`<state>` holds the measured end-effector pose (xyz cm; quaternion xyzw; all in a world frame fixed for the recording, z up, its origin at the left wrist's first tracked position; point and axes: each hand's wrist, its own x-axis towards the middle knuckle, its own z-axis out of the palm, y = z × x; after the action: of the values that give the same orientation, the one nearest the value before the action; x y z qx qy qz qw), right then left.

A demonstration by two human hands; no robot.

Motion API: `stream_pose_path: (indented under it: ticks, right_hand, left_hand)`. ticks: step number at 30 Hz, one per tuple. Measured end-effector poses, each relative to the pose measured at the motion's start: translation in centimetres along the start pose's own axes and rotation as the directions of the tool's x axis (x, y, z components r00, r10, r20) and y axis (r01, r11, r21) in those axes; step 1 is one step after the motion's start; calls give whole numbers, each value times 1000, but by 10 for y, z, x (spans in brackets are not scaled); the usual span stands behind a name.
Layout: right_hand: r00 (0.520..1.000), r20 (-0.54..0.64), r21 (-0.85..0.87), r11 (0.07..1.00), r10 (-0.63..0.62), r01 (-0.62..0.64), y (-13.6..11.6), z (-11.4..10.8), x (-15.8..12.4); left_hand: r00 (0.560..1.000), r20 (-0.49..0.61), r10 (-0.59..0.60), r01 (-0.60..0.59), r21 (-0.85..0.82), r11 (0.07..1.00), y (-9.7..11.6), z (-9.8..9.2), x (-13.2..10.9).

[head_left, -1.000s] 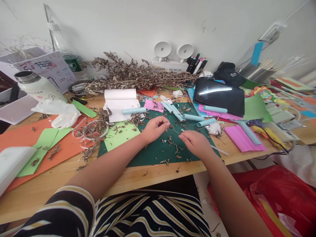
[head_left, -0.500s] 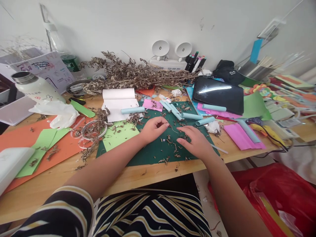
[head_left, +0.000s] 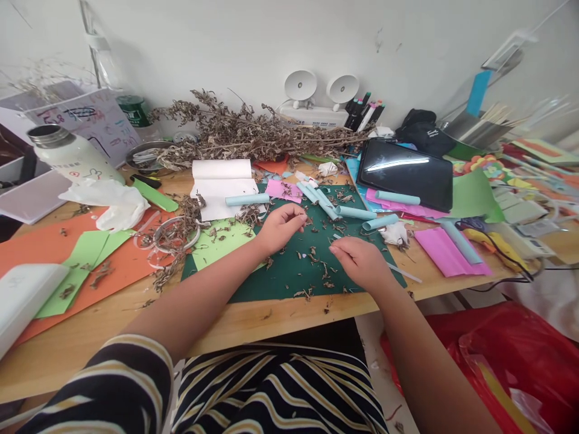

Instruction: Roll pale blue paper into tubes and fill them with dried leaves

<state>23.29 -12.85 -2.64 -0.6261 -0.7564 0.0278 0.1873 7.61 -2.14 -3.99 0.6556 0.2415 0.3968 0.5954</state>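
Note:
Over the green cutting mat [head_left: 280, 283], my left hand [head_left: 283, 228] is pinched, with a small brown bit of dried plant showing at its fingertips. Lower and to the right, the fingers of my right hand [head_left: 359, 259] are closed together; whatever they hold is hidden or too small to name. Dried leaf crumbs [head_left: 326, 271] are scattered on the mat between and below the hands. Behind them lie several rolled light-blue paper tubes [head_left: 356, 213]. A light-green paper sheet [head_left: 217, 244] lies partly under my left forearm.
A heap of dried plant stems [head_left: 244, 135] runs along the wall. A black tablet [head_left: 404, 175] lies at back right, near pink paper [head_left: 447, 250]. On the left stand a white bottle [head_left: 75, 154] and crumpled tissue [head_left: 120, 208]. A red bag [head_left: 506, 355] sits below the table's right edge.
My right hand's fingers were spread near the left fingertips; now they are closed and slightly lower. A thin stem seen by my left fingertips no longer shows clearly. The view has shifted slightly.

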Motion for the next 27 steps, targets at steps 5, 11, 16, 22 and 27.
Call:
stream_pose_path:
  ticks: [5, 11, 16, 22, 27]
  right_hand:
    - [999, -6, -1, 999, 46, -46, 6, -3, -11]
    - [959, -193, 43, 978, 209, -204, 18, -14, -50]
    - [780, -407, 207, 880, 474, -427, 14, -6, -87]
    - [861, -243, 115, 894, 448, -433, 11, -10, -57]
    - [930, -151, 70, 942, 334, -327, 13, -13, -9]
  left_hand:
    - [999, -31, 21, -19, 79, 997, -4, -5, 2]
    - [946, 294, 134, -281, 539, 794, 1, 0, -6]
    - [830, 555, 51, -498, 696, 518, 8, 8, -10]
    - [785, 609, -114, -504, 735, 453, 13, 7, -11]
    - [768, 622, -153, -565, 770, 297, 17, 4, -11]
